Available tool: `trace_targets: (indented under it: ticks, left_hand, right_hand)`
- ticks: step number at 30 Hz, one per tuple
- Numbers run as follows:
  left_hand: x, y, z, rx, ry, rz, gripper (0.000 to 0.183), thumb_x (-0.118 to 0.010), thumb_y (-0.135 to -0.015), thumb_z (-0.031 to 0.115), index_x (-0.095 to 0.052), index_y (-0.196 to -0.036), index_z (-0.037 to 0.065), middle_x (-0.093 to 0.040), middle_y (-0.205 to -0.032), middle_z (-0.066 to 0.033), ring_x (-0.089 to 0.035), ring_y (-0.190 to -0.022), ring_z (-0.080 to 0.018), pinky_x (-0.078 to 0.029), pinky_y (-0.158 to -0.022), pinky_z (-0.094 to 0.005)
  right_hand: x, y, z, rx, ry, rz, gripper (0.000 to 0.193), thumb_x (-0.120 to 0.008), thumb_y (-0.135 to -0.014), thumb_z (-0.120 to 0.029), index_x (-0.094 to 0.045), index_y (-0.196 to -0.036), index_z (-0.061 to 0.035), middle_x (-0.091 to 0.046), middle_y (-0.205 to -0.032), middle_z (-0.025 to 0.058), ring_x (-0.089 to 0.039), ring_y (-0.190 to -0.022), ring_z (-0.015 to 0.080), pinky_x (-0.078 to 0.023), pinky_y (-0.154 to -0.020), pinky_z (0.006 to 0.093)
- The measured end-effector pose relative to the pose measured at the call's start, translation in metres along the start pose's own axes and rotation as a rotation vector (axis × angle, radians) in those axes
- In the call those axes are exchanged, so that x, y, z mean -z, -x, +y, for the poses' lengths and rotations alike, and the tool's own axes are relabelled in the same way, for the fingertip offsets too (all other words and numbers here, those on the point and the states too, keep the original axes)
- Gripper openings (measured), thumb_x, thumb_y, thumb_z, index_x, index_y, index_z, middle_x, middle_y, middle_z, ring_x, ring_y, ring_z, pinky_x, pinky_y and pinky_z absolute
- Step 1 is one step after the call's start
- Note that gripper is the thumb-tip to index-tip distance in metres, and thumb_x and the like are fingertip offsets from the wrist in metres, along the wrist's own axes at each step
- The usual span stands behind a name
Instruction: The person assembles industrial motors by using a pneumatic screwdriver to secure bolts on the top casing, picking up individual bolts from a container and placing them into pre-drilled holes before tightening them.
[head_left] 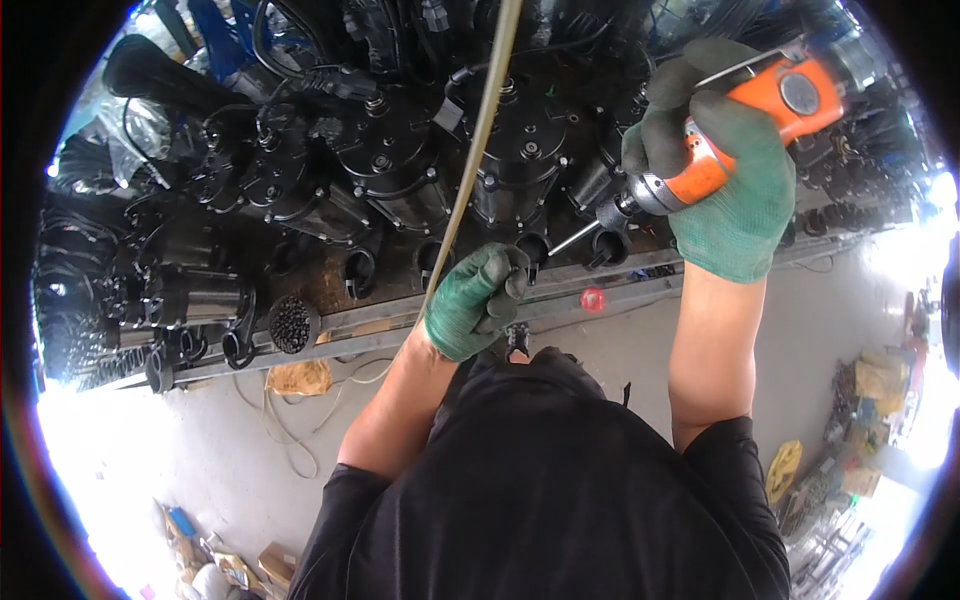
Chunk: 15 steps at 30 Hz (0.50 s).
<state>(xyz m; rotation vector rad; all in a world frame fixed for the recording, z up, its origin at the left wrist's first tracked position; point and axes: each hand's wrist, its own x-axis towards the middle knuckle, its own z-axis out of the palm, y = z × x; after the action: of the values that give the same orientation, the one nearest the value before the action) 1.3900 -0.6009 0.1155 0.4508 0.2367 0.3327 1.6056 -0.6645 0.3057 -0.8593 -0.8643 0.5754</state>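
My right hand (745,215), in a green glove with dark fingers, grips an orange air screwdriver (697,180). The tool's thin bit (572,239) points down and left, its tip near a round port at the bench front. My left hand (470,308), gloved the same way, hovers at the bench edge with fingers curled and pressed together; whatever they hold is hidden. A pale hose (482,130) runs down from above past my left wrist. Beyond both hands stand black motor-like cylinders (522,135) with bolted round caps, among them a second cylinder (390,150) to the left.
A round cup of small dark screws (293,325) sits at the bench's metal edge (370,315). More black units (195,295) crowd the left. A red ring (592,299) lies by the edge. On the floor are a loose hose (272,425) and a yellow bag (784,470).
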Motion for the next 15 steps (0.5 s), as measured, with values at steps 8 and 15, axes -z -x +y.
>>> trace_targets:
  ticks: [8, 15]
  left_hand:
    - [-0.009, -0.003, 0.005, 0.030, 0.127, -0.025, 0.033, -0.069, -0.101, 0.029, -0.060, -0.125, 0.008, -0.056, -0.085, -0.0013, -0.045, -0.059, -0.0031, -0.030, -0.042, -0.0148]
    - [-0.017, -0.005, 0.004, -0.059, -0.008, -0.028, 0.038, -0.070, -0.100, 0.031, -0.056, -0.128, 0.009, -0.066, -0.097, -0.0078, -0.042, -0.052, -0.0047, -0.031, -0.042, -0.0173]
  right_hand:
    - [-0.024, 0.018, 0.001, 0.018, 0.016, 0.084, 0.033, -0.059, -0.087, -0.012, -0.063, -0.118, 0.0000, -0.068, -0.096, 0.0156, -0.058, -0.057, 0.0198, -0.055, -0.057, 0.0395]
    - [-0.026, 0.018, 0.001, -0.003, -0.012, 0.097, 0.034, -0.057, -0.086, -0.013, -0.062, -0.118, -0.0021, -0.066, -0.096, 0.0138, -0.053, -0.057, 0.0155, -0.052, -0.058, 0.0387]
